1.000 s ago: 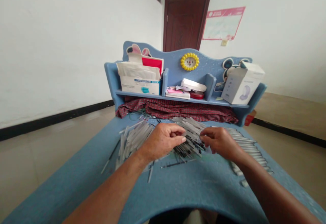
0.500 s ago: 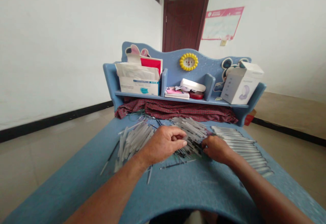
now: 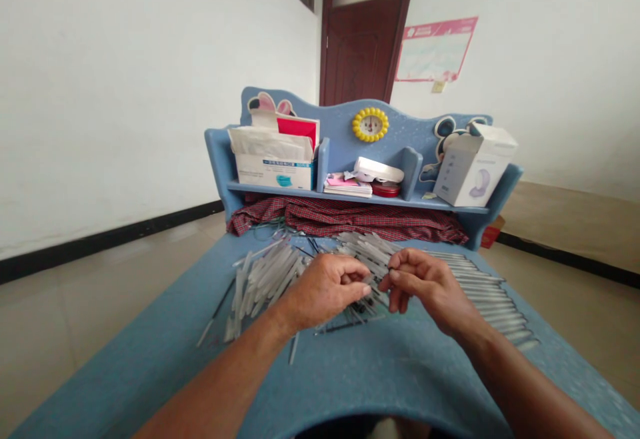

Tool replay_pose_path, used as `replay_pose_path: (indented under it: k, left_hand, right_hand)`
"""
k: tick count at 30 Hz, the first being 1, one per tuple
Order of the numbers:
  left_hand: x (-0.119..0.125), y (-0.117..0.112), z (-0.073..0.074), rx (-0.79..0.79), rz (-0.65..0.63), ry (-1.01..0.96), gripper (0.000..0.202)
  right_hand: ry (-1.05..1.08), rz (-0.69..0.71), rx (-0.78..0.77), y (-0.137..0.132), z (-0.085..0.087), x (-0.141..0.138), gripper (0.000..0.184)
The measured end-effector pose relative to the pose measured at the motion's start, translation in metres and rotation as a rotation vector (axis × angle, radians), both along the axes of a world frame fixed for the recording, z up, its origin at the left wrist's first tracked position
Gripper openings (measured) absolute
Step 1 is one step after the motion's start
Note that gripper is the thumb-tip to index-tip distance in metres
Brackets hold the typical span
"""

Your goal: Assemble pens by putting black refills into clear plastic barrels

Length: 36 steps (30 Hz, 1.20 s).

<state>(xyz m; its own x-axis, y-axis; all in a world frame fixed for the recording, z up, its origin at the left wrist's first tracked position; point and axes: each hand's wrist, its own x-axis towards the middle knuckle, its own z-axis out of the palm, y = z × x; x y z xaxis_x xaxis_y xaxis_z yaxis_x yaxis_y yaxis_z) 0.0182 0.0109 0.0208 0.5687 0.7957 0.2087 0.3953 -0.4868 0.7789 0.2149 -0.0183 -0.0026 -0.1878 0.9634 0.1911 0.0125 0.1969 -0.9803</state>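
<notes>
My left hand [image 3: 327, 289] is over the middle of the blue table, thumb and fingers pinched around something pale and too small to name. Close to its right, my right hand [image 3: 425, 286] is closed too, with a small dark piece at its fingertips that I cannot identify. Beneath and behind both hands lies a heap of translucent sticks [image 3: 365, 246] mixed with dark thin parts. A second pile of clear flat sticks [image 3: 270, 272] is left of my left hand. Beyond my right hand, a row of grey pen-like tubes [image 3: 490, 296] lies side by side.
Along the back stands a blue shelf [image 3: 357, 198] holding a face-mask box [image 3: 273, 162], a white carton [image 3: 475, 166] and a red round tin [image 3: 386, 189]. A checked cloth [image 3: 345, 218] is bunched below it. Loose thin rods [image 3: 215, 312] lie at the table's left.
My right hand has lifted from the heap's right side and moved left and towards me, close to my left hand. My left hand has barely moved.
</notes>
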Motion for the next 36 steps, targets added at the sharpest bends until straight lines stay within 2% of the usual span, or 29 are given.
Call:
replay_pose_path:
  k: [4, 7, 12, 18, 31, 36]
  left_hand:
    - [0.001, -0.001, 0.000, -0.011, -0.017, -0.013, 0.014]
    - [0.001, -0.002, 0.000, -0.048, -0.032, -0.049, 0.015]
    - [-0.001, -0.002, -0.001, -0.102, -0.093, -0.114, 0.016]
    - [0.001, -0.005, 0.001, -0.140, -0.069, -0.163, 0.016]
    - [0.002, -0.003, -0.002, -0.212, -0.088, -0.191, 0.018]
    - [0.001, -0.002, -0.003, -0.266, -0.079, -0.188, 0.019]
  right_hand:
    - [0.236, 0.007, -0.017, -0.006, 0.001, -0.016, 0.029]
    - [0.309, -0.027, -0.051, -0.005, -0.003, -0.022, 0.029]
    - [0.420, 0.015, -0.121, -0.006, -0.009, -0.028, 0.028]
    - [0.514, 0.045, -0.157, -0.006, -0.012, -0.033, 0.026]
    - [0.563, 0.064, -0.183, -0.008, -0.019, -0.038, 0.025]
    - [0.383, 0.013, -0.072, -0.007, -0.023, -0.032, 0.024]
